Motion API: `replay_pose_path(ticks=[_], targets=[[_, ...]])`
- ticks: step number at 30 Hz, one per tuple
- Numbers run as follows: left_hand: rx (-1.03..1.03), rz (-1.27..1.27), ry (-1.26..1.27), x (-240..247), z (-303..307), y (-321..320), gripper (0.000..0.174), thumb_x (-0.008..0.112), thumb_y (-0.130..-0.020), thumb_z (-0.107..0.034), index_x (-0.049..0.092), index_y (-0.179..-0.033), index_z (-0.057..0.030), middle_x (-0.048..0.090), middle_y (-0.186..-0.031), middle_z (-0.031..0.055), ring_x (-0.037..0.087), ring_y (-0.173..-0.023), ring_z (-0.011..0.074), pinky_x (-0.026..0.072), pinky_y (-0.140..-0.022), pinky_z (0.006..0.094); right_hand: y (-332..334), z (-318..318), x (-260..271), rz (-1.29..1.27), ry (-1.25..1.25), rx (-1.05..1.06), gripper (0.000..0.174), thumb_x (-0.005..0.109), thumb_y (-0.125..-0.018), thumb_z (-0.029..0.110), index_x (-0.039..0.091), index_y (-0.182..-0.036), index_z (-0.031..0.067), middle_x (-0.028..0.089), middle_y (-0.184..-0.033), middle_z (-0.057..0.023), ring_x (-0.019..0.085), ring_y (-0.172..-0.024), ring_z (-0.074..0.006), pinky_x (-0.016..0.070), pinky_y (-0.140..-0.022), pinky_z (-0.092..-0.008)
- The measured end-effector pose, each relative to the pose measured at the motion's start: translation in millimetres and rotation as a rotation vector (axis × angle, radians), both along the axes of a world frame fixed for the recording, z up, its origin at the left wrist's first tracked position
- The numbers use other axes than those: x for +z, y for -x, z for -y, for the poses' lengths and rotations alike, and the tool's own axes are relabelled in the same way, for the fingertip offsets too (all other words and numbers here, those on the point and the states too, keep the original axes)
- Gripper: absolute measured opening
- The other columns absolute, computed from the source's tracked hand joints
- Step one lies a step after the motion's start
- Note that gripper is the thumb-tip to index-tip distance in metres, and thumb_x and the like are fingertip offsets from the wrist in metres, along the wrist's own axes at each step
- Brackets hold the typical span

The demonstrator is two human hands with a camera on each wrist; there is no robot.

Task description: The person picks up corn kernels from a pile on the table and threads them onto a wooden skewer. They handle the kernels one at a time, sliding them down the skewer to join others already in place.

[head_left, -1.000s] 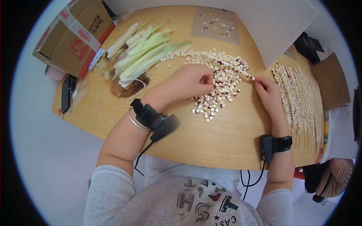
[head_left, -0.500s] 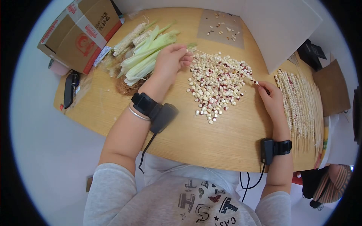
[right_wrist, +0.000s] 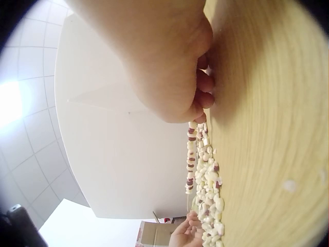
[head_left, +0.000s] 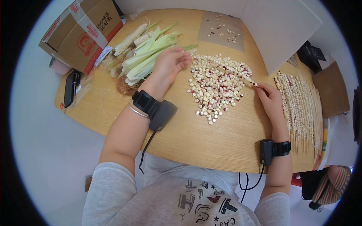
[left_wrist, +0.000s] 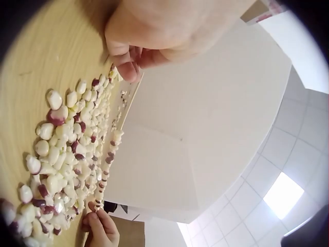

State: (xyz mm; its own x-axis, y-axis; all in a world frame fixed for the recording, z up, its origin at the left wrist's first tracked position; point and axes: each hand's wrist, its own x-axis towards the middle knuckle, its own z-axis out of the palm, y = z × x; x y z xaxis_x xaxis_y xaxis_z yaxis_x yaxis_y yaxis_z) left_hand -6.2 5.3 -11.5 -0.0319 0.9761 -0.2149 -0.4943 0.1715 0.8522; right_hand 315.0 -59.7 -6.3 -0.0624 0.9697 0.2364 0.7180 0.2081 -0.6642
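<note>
Left hand (head_left: 171, 62): fingertips pinch the bare, pointed end of a thin wooden skewer (head_left: 222, 67). The left wrist view confirms the pinch, with the stick (left_wrist: 108, 154) running away from the fingers.

Right hand (head_left: 269, 98): fingers are curled, pinching the opposite end of the skewer, where white and dark red kernels are threaded close to the fingertips. The right wrist view shows the loaded stretch (right_wrist: 190, 154) just beyond the fingers.

The hands are well apart, joined only by the skewer. Its long axis runs straight from one hand to the other, roughly level and held just above the table (head_left: 211, 139). The tip points toward the left hand.

A loose kernel pile (head_left: 217, 86) lies between the hands, directly beneath the skewer.

Corn husks (head_left: 151, 51) lie just beyond the left hand's outer side, with a cardboard box (head_left: 77, 32) farther out that way.

A row of filled skewers (head_left: 298, 101) lies just outside the right hand.

A white board (head_left: 279, 26) stands beyond the right hand.
</note>
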Motion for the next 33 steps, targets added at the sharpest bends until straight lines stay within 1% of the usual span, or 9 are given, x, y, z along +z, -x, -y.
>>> replay_pose_path(ticks=[2, 4, 7, 11, 13, 19, 23, 33], targets=[[0.007, 0.011, 0.014, 0.3, 0.0, -1.3, 0.021, 0.045, -0.087, -0.002, 0.045, -0.107, 0.0041, 0.056, -0.095, 0.0173, 0.058, -0.084, 0.0231, 0.0510, -0.072, 0.0292, 0.2, 0.6, 0.7, -0.001, -0.010, 0.001, 0.020, 0.057, -0.081, 0.011, 0.061, -0.095, -0.0027, 0.063, -0.083, -0.0129, 0.058, -0.072, -0.0182, 0.0449, -0.066, -0.0263], [-0.005, 0.006, 0.028, 1.7, 0.1, -2.2, 0.024, 0.043, -0.088, -0.002, 0.043, -0.110, 0.0056, 0.054, -0.100, 0.0186, 0.057, -0.090, 0.0256, 0.0511, -0.076, 0.0303, 1.8, 1.9, 3.5, -0.017, 0.003, 0.005, 0.020, 0.057, -0.080, 0.011, 0.061, -0.095, -0.0026, 0.063, -0.084, -0.0130, 0.058, -0.073, -0.0182, 0.0450, -0.067, -0.0264], [-0.001, 0.018, 0.025, 5.3, 2.3, -4.2, 0.024, 0.042, -0.089, -0.002, 0.042, -0.111, 0.0062, 0.054, -0.101, 0.0199, 0.057, -0.093, 0.0272, 0.0511, -0.078, 0.0311, 1.4, 1.6, 3.8, -0.014, 0.028, -0.003, 0.020, 0.057, -0.080, 0.010, 0.061, -0.095, -0.0026, 0.063, -0.086, -0.0133, 0.059, -0.075, -0.0183, 0.0451, -0.068, -0.0265], [-0.030, 0.036, 0.026, 6.5, 3.2, -4.5, 0.022, 0.041, -0.089, -0.003, 0.043, -0.109, 0.0062, 0.054, -0.100, 0.0213, 0.057, -0.093, 0.0280, 0.0515, -0.078, 0.0317, 0.3, 0.5, 0.0, -0.014, 0.004, 0.005, 0.020, 0.057, -0.080, 0.011, 0.061, -0.095, -0.0024, 0.064, -0.086, -0.0136, 0.060, -0.076, -0.0189, 0.0453, -0.068, -0.0267], [-0.062, 0.048, 0.015, 7.3, 3.9, -4.8, 0.021, 0.041, -0.089, -0.005, 0.044, -0.106, 0.0064, 0.054, -0.100, 0.0225, 0.058, -0.093, 0.0283, 0.0522, -0.076, 0.0313, -1.3, -0.9, -1.2, -0.002, 0.001, 0.010, 0.020, 0.057, -0.080, 0.011, 0.061, -0.095, -0.0024, 0.064, -0.085, -0.0138, 0.060, -0.076, -0.0195, 0.0454, -0.068, -0.0267], [-0.070, 0.050, 0.008, 9.0, 3.2, -4.8, 0.018, 0.043, -0.088, -0.005, 0.045, -0.102, 0.0062, 0.055, -0.098, 0.0223, 0.059, -0.091, 0.0282, 0.0529, -0.075, 0.0310, -0.2, -0.4, -0.2, -0.024, 0.027, 0.000, 0.020, 0.057, -0.080, 0.012, 0.061, -0.094, -0.0023, 0.064, -0.084, -0.0138, 0.060, -0.074, -0.0192, 0.0455, -0.067, -0.0267], [-0.066, 0.056, 0.020, 9.4, 2.8, -3.9, 0.017, 0.043, -0.088, -0.005, 0.046, -0.101, 0.0059, 0.056, -0.097, 0.0219, 0.059, -0.090, 0.0279, 0.0531, -0.074, 0.0309, -0.3, -0.3, -0.1, -0.008, 0.008, 0.005, 0.020, 0.057, -0.080, 0.012, 0.061, -0.094, -0.0022, 0.064, -0.083, -0.0136, 0.060, -0.073, -0.0190, 0.0454, -0.066, -0.0265], [-0.064, 0.001, -0.040, 7.0, 2.7, -2.7, 0.018, 0.047, -0.087, -0.006, 0.046, -0.102, 0.0050, 0.058, -0.091, 0.0197, 0.061, -0.086, 0.0256, 0.0535, -0.072, 0.0290, 1.4, 1.1, 3.1, 0.001, 0.024, 0.003, 0.020, 0.056, -0.080, 0.011, 0.061, -0.095, -0.0020, 0.063, -0.082, -0.0141, 0.059, -0.071, -0.0187, 0.0449, -0.065, -0.0267]])
